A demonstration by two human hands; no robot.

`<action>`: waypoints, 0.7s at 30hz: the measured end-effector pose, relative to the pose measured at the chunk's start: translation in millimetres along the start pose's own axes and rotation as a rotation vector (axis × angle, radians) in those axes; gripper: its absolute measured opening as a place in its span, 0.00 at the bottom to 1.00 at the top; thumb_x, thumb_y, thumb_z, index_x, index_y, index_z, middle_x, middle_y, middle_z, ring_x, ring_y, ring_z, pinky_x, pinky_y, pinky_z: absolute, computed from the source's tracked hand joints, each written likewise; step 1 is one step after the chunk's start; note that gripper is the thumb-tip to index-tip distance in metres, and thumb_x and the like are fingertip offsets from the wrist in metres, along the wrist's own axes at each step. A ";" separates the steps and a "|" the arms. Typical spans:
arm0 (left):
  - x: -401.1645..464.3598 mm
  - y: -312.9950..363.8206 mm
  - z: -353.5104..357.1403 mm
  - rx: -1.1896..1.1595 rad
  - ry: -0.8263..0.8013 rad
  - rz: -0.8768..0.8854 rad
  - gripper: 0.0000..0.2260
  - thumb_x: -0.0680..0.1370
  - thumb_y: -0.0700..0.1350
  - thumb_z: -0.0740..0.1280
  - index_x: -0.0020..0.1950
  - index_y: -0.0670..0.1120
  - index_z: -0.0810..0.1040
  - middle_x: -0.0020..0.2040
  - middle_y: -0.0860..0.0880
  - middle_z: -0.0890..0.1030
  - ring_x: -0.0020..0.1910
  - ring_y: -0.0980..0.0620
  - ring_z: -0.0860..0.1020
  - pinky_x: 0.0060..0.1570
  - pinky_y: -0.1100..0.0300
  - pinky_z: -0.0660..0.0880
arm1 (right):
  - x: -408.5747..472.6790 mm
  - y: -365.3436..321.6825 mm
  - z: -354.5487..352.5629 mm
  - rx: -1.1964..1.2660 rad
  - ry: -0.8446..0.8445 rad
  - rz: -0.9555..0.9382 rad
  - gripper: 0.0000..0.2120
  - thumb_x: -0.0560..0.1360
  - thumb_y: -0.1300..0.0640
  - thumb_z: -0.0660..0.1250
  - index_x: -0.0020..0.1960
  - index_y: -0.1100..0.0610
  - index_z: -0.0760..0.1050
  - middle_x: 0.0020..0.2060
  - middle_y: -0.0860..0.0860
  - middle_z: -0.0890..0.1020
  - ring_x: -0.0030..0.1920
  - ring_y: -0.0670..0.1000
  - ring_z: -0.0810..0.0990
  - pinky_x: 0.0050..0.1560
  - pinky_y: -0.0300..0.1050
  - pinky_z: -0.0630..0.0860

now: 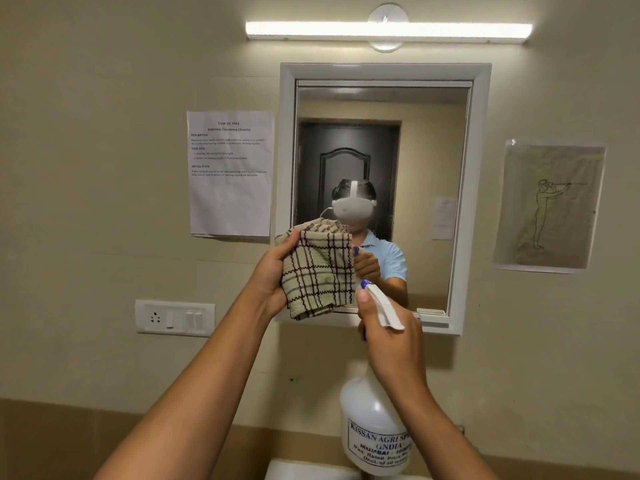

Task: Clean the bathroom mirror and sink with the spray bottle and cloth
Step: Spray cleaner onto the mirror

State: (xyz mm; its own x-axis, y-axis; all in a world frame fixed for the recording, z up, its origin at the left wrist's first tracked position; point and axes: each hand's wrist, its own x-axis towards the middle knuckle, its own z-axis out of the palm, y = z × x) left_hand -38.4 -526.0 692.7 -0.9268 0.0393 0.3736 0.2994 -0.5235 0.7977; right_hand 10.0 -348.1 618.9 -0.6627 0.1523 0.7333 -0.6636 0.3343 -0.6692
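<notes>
Spray bottle [375,424] clamped in R hand [391,337], long axis upright, nozzle aimed up-fwd at mirror [433,161]. L hand [273,275] grips cloth [318,268], nearer glass, at lower-left.

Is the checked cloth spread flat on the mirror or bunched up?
Bunched: the left hand grips the cloth in folds before the mirror.

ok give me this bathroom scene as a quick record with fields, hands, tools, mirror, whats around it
left hand: left hand grips a folded beige checked cloth, raised before the mirror's lower left
right hand: right hand holds a white plastic spray bottle, blue nozzle aimed at the glass
mirror: white-framed wall mirror
light: lit tube light above
left wall: printed paper sheet, white switch plate
right wall: line drawing
sink: white edge barely showing
</notes>
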 end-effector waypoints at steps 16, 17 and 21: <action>-18.0 -22.6 -37.9 -0.196 0.042 -0.076 0.20 0.82 0.50 0.58 0.65 0.40 0.78 0.60 0.36 0.81 0.56 0.37 0.82 0.59 0.42 0.77 | 112.6 -49.9 -47.2 0.024 0.163 -0.086 0.20 0.78 0.42 0.62 0.37 0.55 0.79 0.31 0.54 0.82 0.32 0.50 0.80 0.34 0.42 0.74; -15.6 -21.7 -36.7 -0.191 0.067 -0.088 0.19 0.83 0.50 0.57 0.63 0.39 0.80 0.60 0.36 0.82 0.55 0.38 0.83 0.58 0.43 0.78 | 129.0 -56.3 -55.7 0.006 0.200 -0.094 0.20 0.78 0.41 0.62 0.37 0.53 0.79 0.31 0.53 0.82 0.33 0.49 0.80 0.36 0.42 0.74; -1.5 -13.3 -21.1 -0.018 0.179 0.106 0.15 0.84 0.39 0.55 0.50 0.41 0.82 0.54 0.41 0.84 0.40 0.59 0.84 0.63 0.56 0.72 | 185.2 -71.0 -82.3 -0.040 0.289 -0.079 0.20 0.80 0.40 0.61 0.36 0.51 0.78 0.30 0.48 0.82 0.33 0.46 0.81 0.33 0.36 0.71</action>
State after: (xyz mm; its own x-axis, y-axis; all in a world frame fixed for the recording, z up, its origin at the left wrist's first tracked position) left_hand -45.7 -537.0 671.6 -0.9162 -0.1684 0.3636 0.3950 -0.5318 0.7491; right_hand -37.0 -267.1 812.2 -0.4795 0.3809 0.7905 -0.6909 0.3916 -0.6077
